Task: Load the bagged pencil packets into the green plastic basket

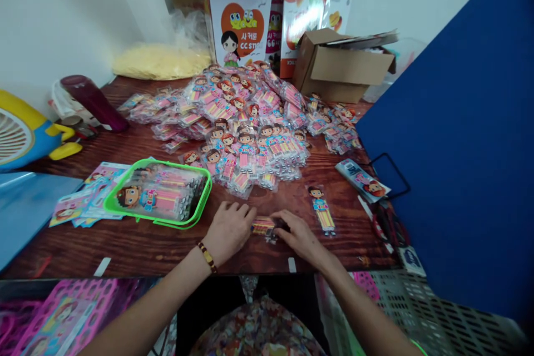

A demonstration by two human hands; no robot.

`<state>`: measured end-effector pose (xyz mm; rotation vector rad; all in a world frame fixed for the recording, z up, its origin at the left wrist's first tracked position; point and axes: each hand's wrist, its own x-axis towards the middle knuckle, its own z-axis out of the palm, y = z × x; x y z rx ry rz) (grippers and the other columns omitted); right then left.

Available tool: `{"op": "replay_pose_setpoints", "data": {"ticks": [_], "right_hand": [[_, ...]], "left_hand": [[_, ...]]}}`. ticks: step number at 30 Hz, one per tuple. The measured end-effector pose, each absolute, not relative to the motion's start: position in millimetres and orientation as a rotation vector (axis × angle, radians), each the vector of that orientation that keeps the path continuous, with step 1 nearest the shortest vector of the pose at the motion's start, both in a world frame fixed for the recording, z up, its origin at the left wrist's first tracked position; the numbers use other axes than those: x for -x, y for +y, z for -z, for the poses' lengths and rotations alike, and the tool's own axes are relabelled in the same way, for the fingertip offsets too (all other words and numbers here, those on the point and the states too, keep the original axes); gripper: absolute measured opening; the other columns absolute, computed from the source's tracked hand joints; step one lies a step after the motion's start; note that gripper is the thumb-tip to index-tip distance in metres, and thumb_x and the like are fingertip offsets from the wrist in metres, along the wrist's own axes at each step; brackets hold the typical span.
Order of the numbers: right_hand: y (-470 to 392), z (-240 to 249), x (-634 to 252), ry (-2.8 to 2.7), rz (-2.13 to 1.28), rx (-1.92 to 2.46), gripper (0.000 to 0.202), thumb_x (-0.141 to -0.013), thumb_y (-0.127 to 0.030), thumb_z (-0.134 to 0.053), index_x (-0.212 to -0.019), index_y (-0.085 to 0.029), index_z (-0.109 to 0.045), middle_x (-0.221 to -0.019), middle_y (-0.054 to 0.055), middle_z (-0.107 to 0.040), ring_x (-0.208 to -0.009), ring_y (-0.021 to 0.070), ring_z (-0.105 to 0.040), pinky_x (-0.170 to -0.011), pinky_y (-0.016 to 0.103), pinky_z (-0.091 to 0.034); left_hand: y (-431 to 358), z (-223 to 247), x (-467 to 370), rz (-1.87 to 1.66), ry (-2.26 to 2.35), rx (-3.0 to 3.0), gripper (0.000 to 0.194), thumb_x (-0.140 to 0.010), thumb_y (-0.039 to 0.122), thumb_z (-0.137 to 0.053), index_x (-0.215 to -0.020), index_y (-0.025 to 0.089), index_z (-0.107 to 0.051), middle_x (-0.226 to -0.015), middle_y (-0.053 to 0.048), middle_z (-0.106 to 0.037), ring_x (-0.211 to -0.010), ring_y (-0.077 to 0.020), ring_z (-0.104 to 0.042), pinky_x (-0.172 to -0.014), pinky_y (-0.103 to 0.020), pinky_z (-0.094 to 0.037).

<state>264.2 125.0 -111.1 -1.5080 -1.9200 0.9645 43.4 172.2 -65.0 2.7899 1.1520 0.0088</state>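
Note:
Near the front edge of the wooden table [167, 256], a small stack of clear candy-stick packets [263, 226] lies between my two hands. My left hand [231, 231] has its fingers curled against the stack's left end. From the right, my right hand [294, 233] pinches the other end between thumb and fingers. To the right lies a single candy-stick packet [322, 210] with a cartoon boy on it. On the left a green basket [204, 200] holds more packets set in rows. Behind my hands rises a large heap of similar packets [250, 117].
Printed cards [98, 186] lie left of the basket. A dark red bottle [94, 103] and a yellow-blue fan [25, 133] stand farther left. At the back are an open cardboard box [346, 69] and printed cartons [240, 16]. Scissors [390, 225] and a card bundle [362, 179] lie beside the blue panel [459, 150].

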Motion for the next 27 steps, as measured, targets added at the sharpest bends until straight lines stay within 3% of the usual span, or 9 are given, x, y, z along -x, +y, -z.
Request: {"op": "replay_pose_setpoints", "data": {"ticks": [2, 4, 8, 13, 17, 22, 27], "right_hand": [[124.4, 116.2, -261.5, -1.900, -0.946, 1.471, 0.019, -0.087, -0.016, -0.052, -0.104, -0.023, -0.061, -0.100, 0.002, -0.063, -0.097, 0.0175, -0.057, -0.088, 0.033, -0.045], [124.6, 118.3, -257.3, -1.873, -0.939, 1.433, 0.018, -0.087, -0.017, -0.053, -0.101, -0.023, -0.062, -0.099, 0.002, -0.062, -0.097, 0.0178, -0.057, -0.089, 0.033, -0.045], [117.0, 123.6, -240.1, -1.456, -0.997, 1.458, 0.034, -0.088, -0.028, -0.054, -0.121, -0.024, -0.055, -0.124, 0.005, -0.058, -0.118, 0.0199, -0.051, -0.104, 0.036, -0.040], [101.8, 139.8, -198.3, -1.043, -1.051, 1.478, 0.051, -0.093, -0.047, -0.047, -0.139, -0.028, -0.037, -0.146, 0.006, -0.041, -0.136, 0.0205, -0.037, -0.115, 0.038, -0.031], [102.2, 148.4, -189.8, -0.922, -1.042, 1.460, 0.045, -0.094, -0.049, -0.044, -0.134, -0.028, -0.041, -0.133, 0.006, -0.052, -0.128, 0.0222, -0.046, -0.109, 0.040, -0.039], [111.4, 157.8, -191.8, -1.110, -0.886, 1.507, 0.035, -0.094, -0.046, -0.042, -0.124, -0.029, -0.048, -0.128, 0.008, -0.053, -0.122, 0.0239, -0.049, -0.106, 0.044, -0.040], [116.7, 158.2, -188.1, -1.267, -0.822, 1.491, 0.023, -0.095, -0.044, -0.037, -0.104, -0.027, -0.051, -0.103, 0.006, -0.059, -0.100, 0.0231, -0.057, -0.090, 0.041, -0.049]], "left_hand": [[172.3, 61.1, -49.7, 0.063, 1.146, -2.793, 0.027, -0.085, 0.026, -0.063, -0.109, 0.016, -0.056, -0.102, -0.011, -0.060, -0.098, -0.0300, -0.054, -0.085, -0.044, -0.039], [173.8, 60.0, -55.0, 0.147, 1.113, -2.787, 0.017, -0.087, 0.022, -0.060, -0.102, 0.016, -0.057, -0.100, -0.010, -0.061, -0.095, -0.0281, -0.057, -0.080, -0.040, -0.042], [174.0, 68.7, -59.9, 0.176, 1.148, -2.747, 0.011, -0.092, 0.020, -0.049, -0.101, 0.018, -0.056, -0.094, -0.007, -0.063, -0.083, -0.0222, -0.062, -0.068, -0.032, -0.046], [158.3, 88.6, -58.8, 0.047, 1.333, -2.767, 0.026, -0.088, 0.010, -0.046, -0.110, 0.020, -0.057, -0.101, -0.007, -0.062, -0.093, -0.0251, -0.060, -0.080, -0.039, -0.050], [151.6, 98.6, -55.2, 0.044, 1.298, -2.802, 0.036, -0.085, 0.004, -0.041, -0.113, 0.020, -0.058, -0.104, -0.008, -0.062, -0.096, -0.0258, -0.060, -0.086, -0.043, -0.050], [157.9, 107.0, -57.1, 0.083, 1.231, -2.797, 0.040, -0.085, 0.001, -0.036, -0.112, 0.020, -0.059, -0.106, -0.009, -0.063, -0.096, -0.0248, -0.061, -0.085, -0.042, -0.051], [160.7, 105.5, -55.2, 0.086, 1.280, -2.652, 0.035, -0.086, 0.009, -0.044, -0.117, 0.022, -0.054, -0.109, -0.007, -0.062, -0.099, -0.0232, -0.060, -0.085, -0.037, -0.049]]}}
